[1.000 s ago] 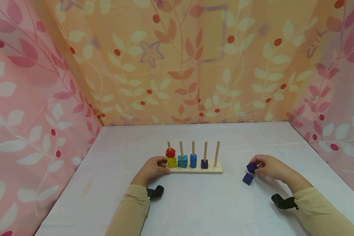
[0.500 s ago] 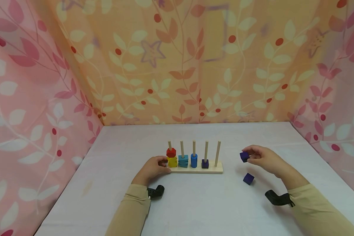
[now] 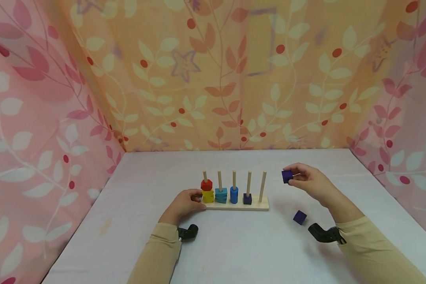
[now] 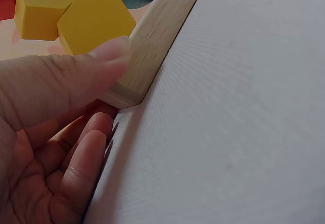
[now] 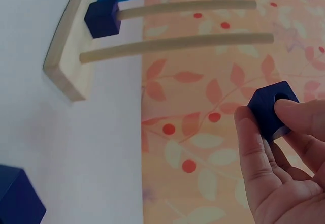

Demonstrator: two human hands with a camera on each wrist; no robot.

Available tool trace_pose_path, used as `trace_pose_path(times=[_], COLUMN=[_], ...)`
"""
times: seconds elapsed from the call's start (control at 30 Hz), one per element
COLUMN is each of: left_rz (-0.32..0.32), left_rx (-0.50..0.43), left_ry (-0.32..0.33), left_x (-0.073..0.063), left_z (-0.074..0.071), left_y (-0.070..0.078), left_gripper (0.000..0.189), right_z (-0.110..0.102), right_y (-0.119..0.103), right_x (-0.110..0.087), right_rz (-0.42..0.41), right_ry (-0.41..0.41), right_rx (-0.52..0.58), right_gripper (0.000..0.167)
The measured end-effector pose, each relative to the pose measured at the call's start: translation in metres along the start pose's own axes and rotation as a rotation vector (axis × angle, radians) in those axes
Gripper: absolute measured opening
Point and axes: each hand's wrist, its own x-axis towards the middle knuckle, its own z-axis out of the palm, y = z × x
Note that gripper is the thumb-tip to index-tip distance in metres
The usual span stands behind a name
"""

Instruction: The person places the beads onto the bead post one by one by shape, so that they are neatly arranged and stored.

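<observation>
My right hand pinches a dark purple block between thumb and fingers, raised to the right of a wooden peg stand. A hole shows in that block in the right wrist view. My left hand grips the stand's left end, its thumb lying on the wood beside the yellow blocks. Along the pegs sit a red block over yellow ones, teal blocks, a blue cylinder stack and one purple block. The rightmost peg is bare.
Another purple block lies on the white tabletop, nearer than my right hand. Patterned cloth walls, an orange one behind and pink ones at both sides, bound the table. Black wrist mounts jut inward from both sleeves.
My right hand has lifted one purple block off the table, away from the other, and carried it up and leftward toward the peg stand. My left hand keeps its grip in place.
</observation>
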Motion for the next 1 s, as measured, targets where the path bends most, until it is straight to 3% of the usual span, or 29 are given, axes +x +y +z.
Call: trace_pose_path(times=[0.27,0.83,1.0], left_rz=[-0.003,0.0,-0.004], left_rx=[-0.008,0.005,0.001], left_ry=[0.005,-0.002,-0.003], left_x=[0.0,0.002,0.001], left_z=[0.0,0.0,0.0], left_y=[0.0,-0.001,-0.002], left_gripper=[0.052,0.053,0.053], right_z=[0.001,0.017,0.028], right_y=[-0.012,-0.037,-0.04], right_x=[0.003,0.025,0.034], right_rz=[-0.041,-0.09,-0.112], right_ry=[0.024,0.106,0.103], right_rx=[0.109,0.054,0.105], right_gripper=[0.037,0.037,0.036])
